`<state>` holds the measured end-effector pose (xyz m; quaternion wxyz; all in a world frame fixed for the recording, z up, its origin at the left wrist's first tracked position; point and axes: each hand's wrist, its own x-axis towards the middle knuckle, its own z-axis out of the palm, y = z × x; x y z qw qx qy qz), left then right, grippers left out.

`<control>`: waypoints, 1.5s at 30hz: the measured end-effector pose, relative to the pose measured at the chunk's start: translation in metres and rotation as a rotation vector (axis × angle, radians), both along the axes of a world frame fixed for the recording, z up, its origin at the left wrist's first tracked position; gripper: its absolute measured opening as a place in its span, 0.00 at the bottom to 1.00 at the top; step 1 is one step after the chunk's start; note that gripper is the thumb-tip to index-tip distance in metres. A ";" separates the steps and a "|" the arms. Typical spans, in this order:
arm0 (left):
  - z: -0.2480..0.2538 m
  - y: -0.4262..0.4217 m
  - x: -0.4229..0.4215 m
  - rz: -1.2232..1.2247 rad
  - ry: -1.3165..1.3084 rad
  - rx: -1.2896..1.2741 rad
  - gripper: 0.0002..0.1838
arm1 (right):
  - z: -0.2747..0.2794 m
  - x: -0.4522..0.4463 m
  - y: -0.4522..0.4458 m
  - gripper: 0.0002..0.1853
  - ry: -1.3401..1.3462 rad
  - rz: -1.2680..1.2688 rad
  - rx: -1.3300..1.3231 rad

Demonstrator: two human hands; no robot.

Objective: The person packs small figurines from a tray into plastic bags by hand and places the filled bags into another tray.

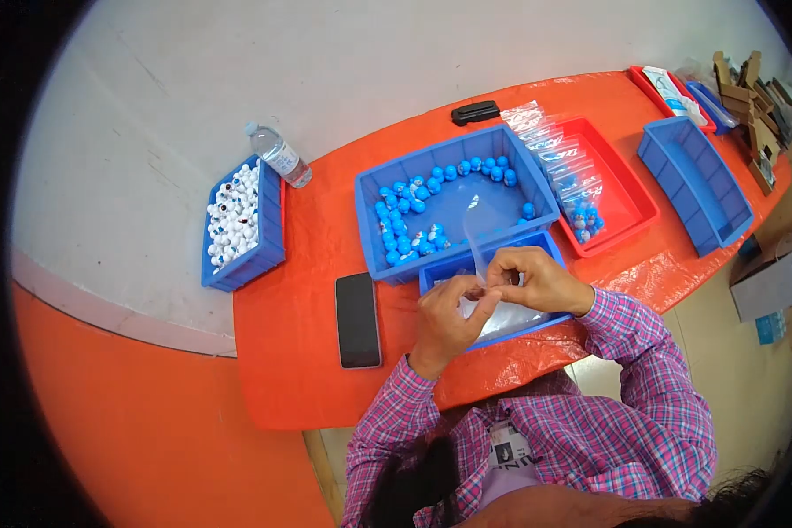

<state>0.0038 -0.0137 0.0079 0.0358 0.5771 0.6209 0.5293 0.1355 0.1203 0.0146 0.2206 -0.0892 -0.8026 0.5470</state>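
My left hand [451, 319] and my right hand [533, 280] are close together, fingertips pinched on a clear plastic bag [474, 236]. The bag stands up thin and narrow between them, seen nearly edge-on. Below both hands is a small blue bin [428, 280] holding more clear plastic bags [512, 322]. Just beyond it sits a larger blue bin [458, 199], where many blue-and-white balls [401, 226] lie mostly along the left and far sides.
A red tray [629, 207] at right holds zip bags [581, 189], some with balls inside. Left are a blue bin [271, 238] of white balls [234, 216], a water bottle [281, 157] and a phone [357, 320]. Another blue bin [697, 180] stands far right; a black object [475, 113] lies behind.
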 end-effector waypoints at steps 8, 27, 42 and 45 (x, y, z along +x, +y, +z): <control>0.003 -0.003 -0.002 -0.021 -0.025 -0.134 0.02 | 0.006 0.002 0.001 0.05 -0.091 0.054 -0.079; -0.003 -0.003 -0.006 0.084 0.087 -0.124 0.02 | -0.001 -0.002 0.005 0.06 0.220 -0.201 0.675; 0.043 -0.004 -0.029 0.137 0.476 -0.227 0.05 | 0.053 0.014 -0.004 0.08 0.116 0.107 1.417; 0.054 -0.002 -0.027 0.106 0.510 -0.258 0.05 | 0.066 0.015 -0.021 0.07 0.077 0.209 1.463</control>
